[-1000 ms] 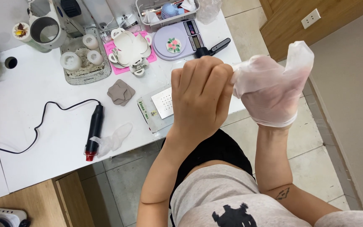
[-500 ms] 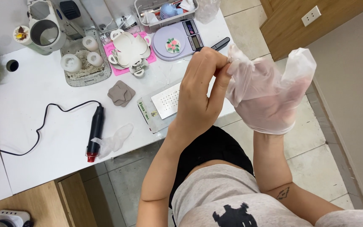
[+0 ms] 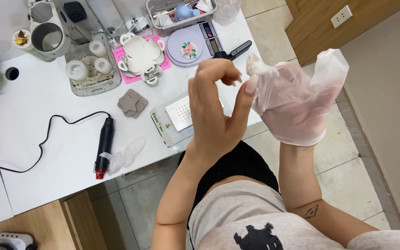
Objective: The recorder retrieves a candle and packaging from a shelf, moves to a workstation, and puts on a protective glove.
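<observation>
Head view: right hand raised, half inside thin plastic glove; bare left hand pinches glove's fingertip above worktop.

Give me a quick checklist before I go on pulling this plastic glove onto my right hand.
1. Glove over the right hand down to the wrist: ok.
2. Fingers seated in the glove's finger sleeves: not ok, the tips stand loose and empty.
3. Left hand bare and free to tug: ok.
4. Left hand gripping the glove: cannot tell, its fingertips are at the edge.
5. Second glove within reach on the table: ok, beside the black corded tool.
</observation>
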